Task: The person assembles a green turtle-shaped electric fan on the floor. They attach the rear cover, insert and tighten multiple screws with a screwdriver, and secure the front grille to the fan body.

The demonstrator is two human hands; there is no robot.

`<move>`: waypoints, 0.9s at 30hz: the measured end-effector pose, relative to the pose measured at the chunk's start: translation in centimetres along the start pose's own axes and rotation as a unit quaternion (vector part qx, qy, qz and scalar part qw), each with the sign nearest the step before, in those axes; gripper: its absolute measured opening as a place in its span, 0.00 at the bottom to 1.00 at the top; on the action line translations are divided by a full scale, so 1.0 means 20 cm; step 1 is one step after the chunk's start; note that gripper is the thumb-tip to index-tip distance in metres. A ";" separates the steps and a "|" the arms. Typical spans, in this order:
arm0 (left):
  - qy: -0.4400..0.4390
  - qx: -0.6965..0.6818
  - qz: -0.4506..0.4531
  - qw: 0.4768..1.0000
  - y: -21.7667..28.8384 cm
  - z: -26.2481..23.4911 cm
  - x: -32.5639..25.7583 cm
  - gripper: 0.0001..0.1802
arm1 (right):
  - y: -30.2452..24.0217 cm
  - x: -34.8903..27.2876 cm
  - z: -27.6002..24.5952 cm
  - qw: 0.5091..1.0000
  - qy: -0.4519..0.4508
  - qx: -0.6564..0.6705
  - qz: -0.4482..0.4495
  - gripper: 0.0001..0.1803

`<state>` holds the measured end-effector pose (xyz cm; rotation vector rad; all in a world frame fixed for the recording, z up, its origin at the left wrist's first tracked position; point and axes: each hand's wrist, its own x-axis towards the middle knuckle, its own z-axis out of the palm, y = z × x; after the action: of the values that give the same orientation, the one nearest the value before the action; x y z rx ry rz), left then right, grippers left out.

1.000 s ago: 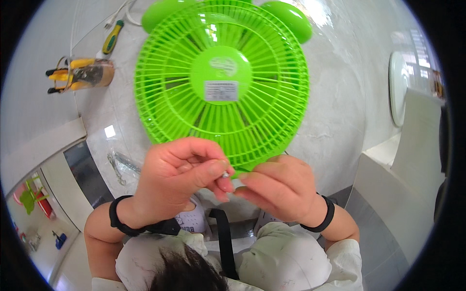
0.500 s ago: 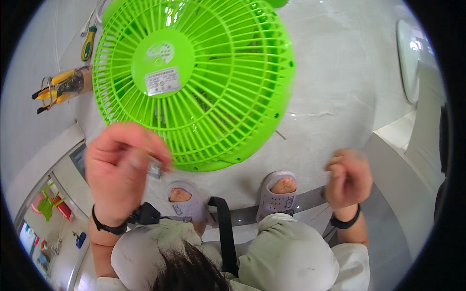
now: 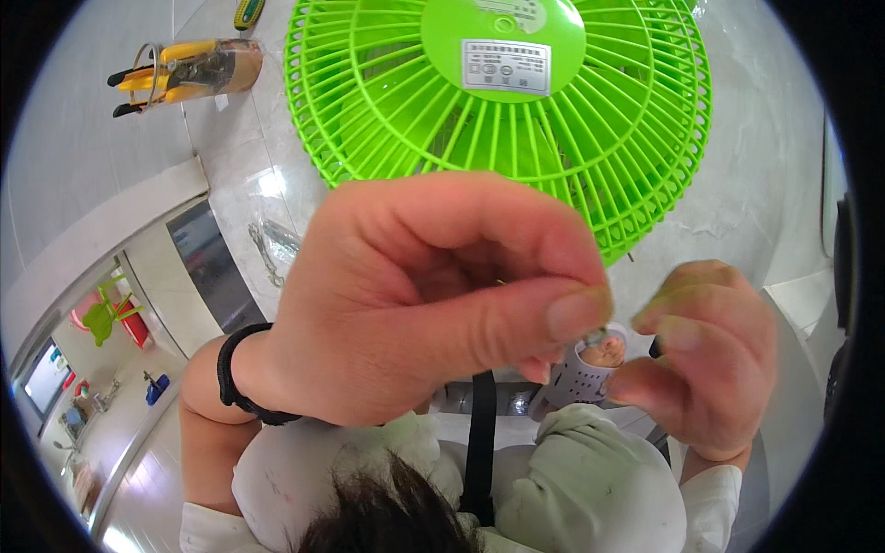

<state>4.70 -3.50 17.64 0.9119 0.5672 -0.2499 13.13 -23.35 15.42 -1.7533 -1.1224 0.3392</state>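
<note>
My left hand (image 3: 442, 295) is raised close to the camera, thumb and index finger pinched together. A small greyish bit (image 3: 597, 337) shows at their tips, too small and too covered to name. Just to its right, apart from it, my right hand (image 3: 710, 355) is held with bent fingers and thumb spread apart, and nothing shows between them. Beyond both hands lies a bright green fan (image 3: 502, 138) with a slatted round grille and a white label (image 3: 507, 66) on its hub. My left hand hides part of its near rim.
At the far left lies a holder with yellow-handled tools (image 3: 189, 72), beside a green and yellow screwdriver (image 3: 247, 13). A clear plastic bag (image 3: 277, 241) and a small metal piece (image 3: 265, 256) rest on the floor left of my hand. My sandalled foot (image 3: 585, 369) is below the hands.
Both hands have come up and close together, my left moving right toward my right hand. The view has shifted, so the fan appears farther right and higher.
</note>
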 end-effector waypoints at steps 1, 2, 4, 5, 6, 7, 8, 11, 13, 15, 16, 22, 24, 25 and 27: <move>0.000 -0.010 -0.010 1.000 0.01 0.00 0.00 0.13 | -0.02 0.04 0.03 1.000 0.020 0.004 0.006 0.17; -0.008 -0.013 -0.019 1.000 0.01 -0.01 -0.01 0.13 | -0.02 0.07 0.06 1.000 0.013 -0.001 -0.006 0.18; -0.018 -0.042 -0.042 0.998 0.00 -0.02 -0.01 0.13 | -0.03 0.09 0.09 1.000 0.022 0.009 0.015 0.19; -0.025 -0.040 -0.051 0.998 -0.01 -0.03 0.00 0.13 | -0.03 0.08 0.10 0.999 0.028 0.011 0.013 0.20; -0.028 -0.059 -0.053 0.996 -0.02 -0.03 0.00 0.13 | -0.02 0.08 0.10 0.999 0.024 0.025 0.011 0.20; -0.026 -0.064 -0.054 0.996 -0.03 -0.03 0.01 0.13 | -0.02 0.07 0.11 0.999 0.030 0.043 0.007 0.20; -0.028 -0.052 -0.066 0.996 -0.04 -0.02 0.01 0.12 | -0.01 0.06 0.11 0.999 0.035 0.035 0.012 0.20; -0.035 -0.043 -0.041 0.998 -0.07 -0.01 0.02 0.12 | -0.02 0.05 0.11 0.999 0.035 0.001 0.015 0.19; -0.051 -0.036 -0.025 0.998 -0.09 -0.01 0.03 0.15 | -0.02 0.04 0.04 0.998 -0.024 -0.050 0.012 0.16; -0.052 0.016 0.022 0.998 -0.12 -0.01 0.03 0.19 | -0.02 0.00 -0.06 0.994 -0.080 -0.077 0.020 0.13; -0.041 0.056 0.057 0.996 -0.13 -0.02 0.03 0.22 | 0.00 -0.05 -0.10 0.990 -0.109 -0.084 0.029 0.12; 0.005 0.159 0.085 0.984 -0.03 -0.26 -0.01 0.23 | 0.09 -0.59 -0.21 0.946 0.184 -0.075 0.254 0.04; 0.020 0.140 0.086 0.986 0.01 -0.33 -0.02 0.21 | 0.08 -0.72 -0.23 0.927 0.195 -0.079 0.311 0.05; 0.032 0.120 0.085 0.989 0.01 -0.35 -0.03 0.20 | 0.07 -0.75 -0.24 0.937 0.180 -0.076 0.290 0.06; 0.081 0.087 0.079 0.990 0.02 -0.38 -0.02 0.19 | 0.08 -0.72 -0.29 0.937 0.176 -0.142 0.265 0.07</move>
<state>1.86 2.82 14.56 1.1482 0.6256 -0.0830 10.18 -38.54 13.16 -2.2589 -0.4425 0.1735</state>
